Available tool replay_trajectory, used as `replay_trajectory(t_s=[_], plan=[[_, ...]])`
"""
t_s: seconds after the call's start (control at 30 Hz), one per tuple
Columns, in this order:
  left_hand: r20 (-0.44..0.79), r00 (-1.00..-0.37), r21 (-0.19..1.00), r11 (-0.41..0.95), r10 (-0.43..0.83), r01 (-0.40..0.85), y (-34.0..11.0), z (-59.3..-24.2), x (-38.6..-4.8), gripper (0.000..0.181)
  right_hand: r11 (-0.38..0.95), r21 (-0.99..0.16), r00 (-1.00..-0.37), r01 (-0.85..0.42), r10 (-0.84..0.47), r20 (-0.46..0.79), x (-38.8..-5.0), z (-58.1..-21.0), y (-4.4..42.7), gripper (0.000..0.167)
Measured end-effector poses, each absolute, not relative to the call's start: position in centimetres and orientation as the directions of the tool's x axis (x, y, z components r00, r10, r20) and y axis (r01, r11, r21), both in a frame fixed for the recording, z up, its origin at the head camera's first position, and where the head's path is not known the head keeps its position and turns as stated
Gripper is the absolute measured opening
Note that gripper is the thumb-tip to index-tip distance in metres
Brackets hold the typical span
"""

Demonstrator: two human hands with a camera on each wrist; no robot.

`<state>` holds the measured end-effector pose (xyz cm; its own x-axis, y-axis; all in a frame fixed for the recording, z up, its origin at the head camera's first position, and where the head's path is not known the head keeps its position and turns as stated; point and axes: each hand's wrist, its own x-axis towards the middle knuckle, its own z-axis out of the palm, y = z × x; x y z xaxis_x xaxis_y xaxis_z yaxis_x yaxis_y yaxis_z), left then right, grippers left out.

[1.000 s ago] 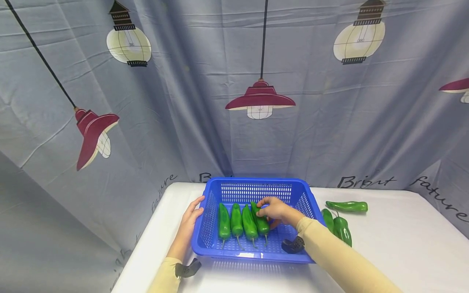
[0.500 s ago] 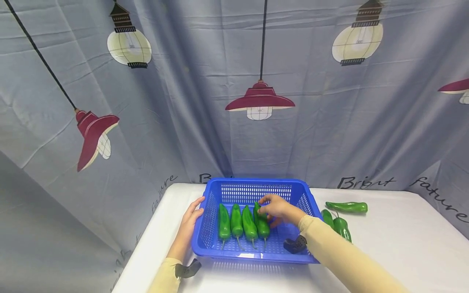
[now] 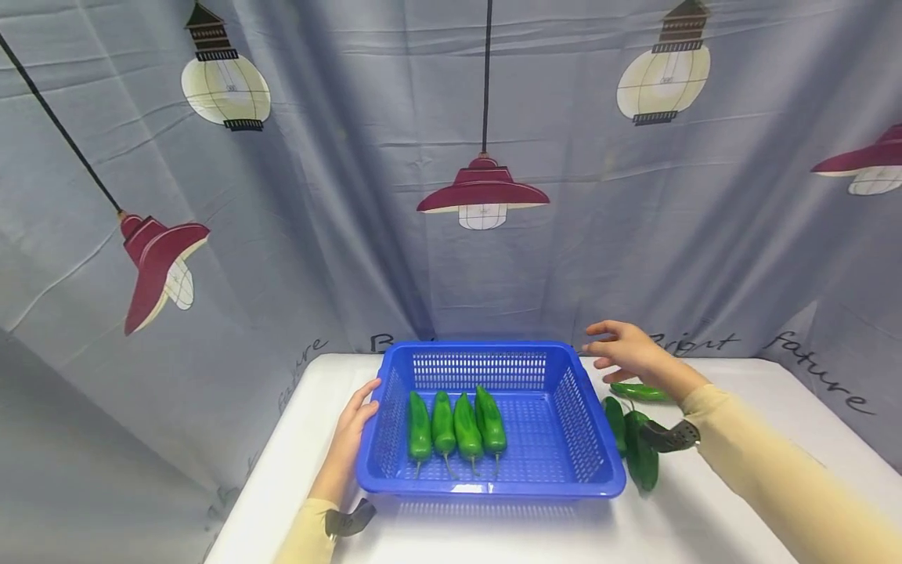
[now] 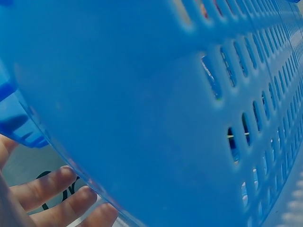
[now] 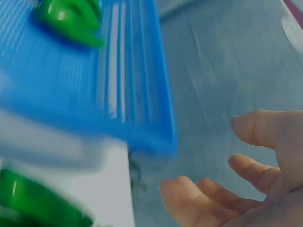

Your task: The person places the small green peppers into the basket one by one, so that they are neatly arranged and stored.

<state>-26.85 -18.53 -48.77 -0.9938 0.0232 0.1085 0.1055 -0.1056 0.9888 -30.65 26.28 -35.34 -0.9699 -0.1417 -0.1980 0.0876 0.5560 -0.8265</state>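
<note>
My left hand (image 3: 352, 415) rests against the left side of a blue plastic basket (image 3: 493, 489). In the left wrist view, its fingers (image 4: 71, 203) touch the outer wall near the rim. Several green peppers lie side by side in the basket's left half, stems toward me; the rightmost is a green pepper (image 3: 490, 423). My right hand (image 3: 634, 348) is raised beyond the basket's right rim, fingers spread and holding nothing. Below it, a green pepper (image 3: 640, 392) lies crosswise on the table, with another green pepper (image 3: 615, 423) beside the basket wall and a third pepper (image 3: 641, 454), partly hidden by the wrist strap.
The basket stands on a white table (image 3: 535, 540). Behind the table hangs a grey-blue curtain (image 3: 352, 235) printed with lamps and lettering. A black wrist camera strap (image 3: 669, 435) sits on the right forearm, close above the loose peppers.
My right hand has let go of the rightmost pepper in the basket, and has lifted out over the right rim. The left hand stays at the basket. The head view has shifted slightly right.
</note>
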Motion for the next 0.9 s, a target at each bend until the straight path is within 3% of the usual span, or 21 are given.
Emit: replay_trajectory(t_s=[0.4,0.9], plan=[[0.076,-0.997,0.995,-0.069,0.022,0.074,-19.0,-48.9,-26.5,0.051,0.532,-0.818,-0.963,0.218,-0.019,-0.269,-27.1,-40.7,36.0,0.067],[0.081,-0.996,0.988,-0.133,0.029,0.077,-18.7,-49.0,-26.9,0.05,0.434,-0.857,-0.947,0.277,-0.027,-0.32,-24.8,-45.8,37.1,0.071]])
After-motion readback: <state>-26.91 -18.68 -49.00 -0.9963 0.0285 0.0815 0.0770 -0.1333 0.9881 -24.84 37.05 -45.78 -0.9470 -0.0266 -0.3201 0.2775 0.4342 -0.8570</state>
